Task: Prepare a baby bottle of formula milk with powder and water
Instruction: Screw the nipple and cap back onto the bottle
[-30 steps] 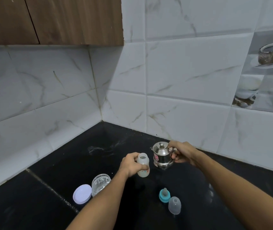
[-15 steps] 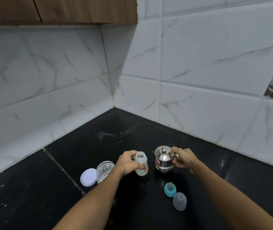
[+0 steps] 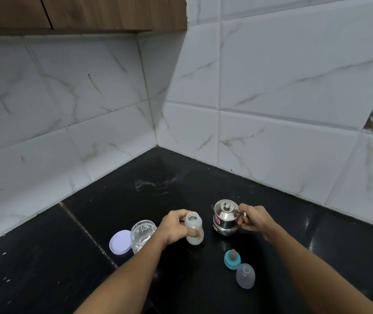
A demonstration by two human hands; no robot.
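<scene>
Head view over a black desk [image 3: 203, 182]: left hand [image 3: 173, 227] grips an open, upright baby bottle [image 3: 194, 228], right hand [image 3: 252, 219] grips a steel kettle [image 3: 225, 219] handle, teal teat ring [image 3: 232, 259] nearby.

Bottle [image 3: 194, 228] left of kettle [image 3: 225, 218]
</scene>
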